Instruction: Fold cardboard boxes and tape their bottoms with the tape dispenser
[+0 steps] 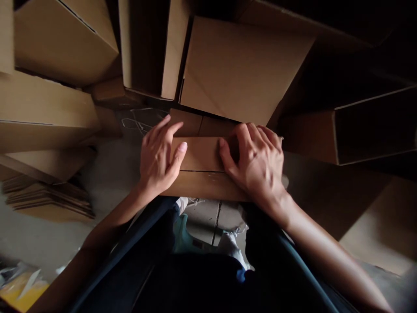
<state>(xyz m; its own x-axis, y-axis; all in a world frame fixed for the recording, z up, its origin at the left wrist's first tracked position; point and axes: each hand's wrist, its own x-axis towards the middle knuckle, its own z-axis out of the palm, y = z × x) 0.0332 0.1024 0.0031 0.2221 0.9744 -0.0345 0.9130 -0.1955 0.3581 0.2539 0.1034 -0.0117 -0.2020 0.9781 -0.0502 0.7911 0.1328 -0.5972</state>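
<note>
A brown cardboard box (205,184) lies in front of me between my knees, with a dark seam running across its near part and folded panels at its far side. My left hand (158,158) is at the box's left end, its fingers spread and slightly bent, the thumb reaching over the cardboard. It grips nothing. At the right end, my right hand (256,161) has its fingers curled over the far edge, with the thumb against the top panel. Its fingertips are hidden behind the knuckles.
A large carton (244,65) stands just beyond the box. More cartons rise at the left (45,104) and an open-ended carton (374,126) at the right. Flattened cardboard (48,200) is stacked on the floor. Loose string (135,124) lies near my left hand.
</note>
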